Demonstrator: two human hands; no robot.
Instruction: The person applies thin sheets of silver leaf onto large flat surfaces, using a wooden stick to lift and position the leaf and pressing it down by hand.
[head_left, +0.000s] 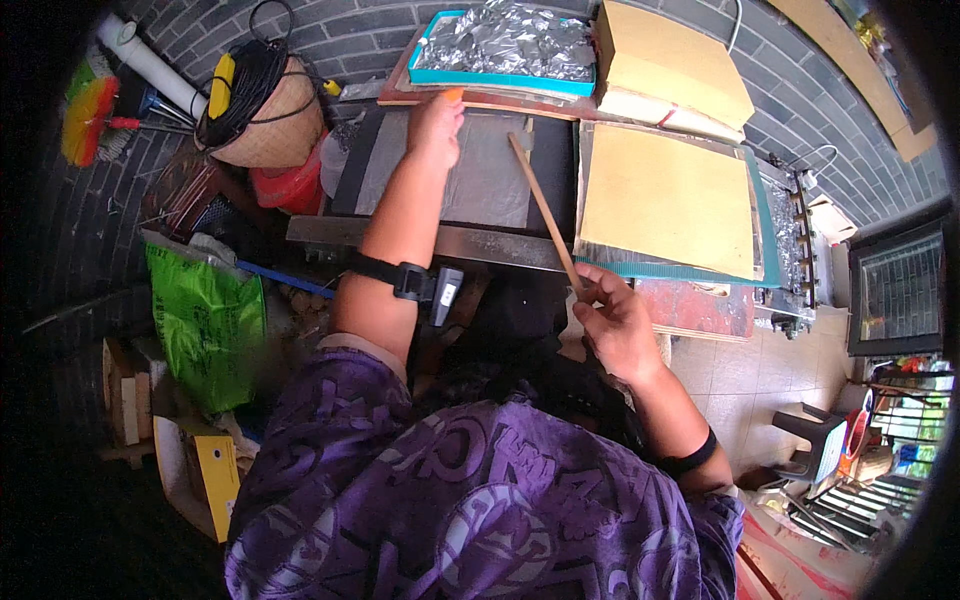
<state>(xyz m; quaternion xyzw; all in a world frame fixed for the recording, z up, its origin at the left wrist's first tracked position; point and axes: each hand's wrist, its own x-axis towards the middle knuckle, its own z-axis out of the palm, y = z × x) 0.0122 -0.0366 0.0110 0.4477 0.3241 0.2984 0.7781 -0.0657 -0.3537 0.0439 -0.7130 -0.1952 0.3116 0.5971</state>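
Observation:
My right hand (619, 322) grips a thin wooden stick (544, 202), whose far tip lies over the edge of a thin grey sheet (487, 184). That sheet rests on a black board (555, 161) in front of me. My left hand (435, 131) is stretched over the board's far left part, its fingers bent together. Something orange shows at its fingertips; whether it is worn or held is unclear. Just beyond that hand stands a turquoise tray (499, 84) heaped with crumpled silvery foil (510, 41).
Right of the board, tan paper (667, 199) lies on a teal corrugated sheet (675, 271). Behind it stands a thick tan paper stack (675, 60). At left are a basket (274, 124) with coiled black cable (251, 86), a red bucket (289, 184) and a green bag (206, 322).

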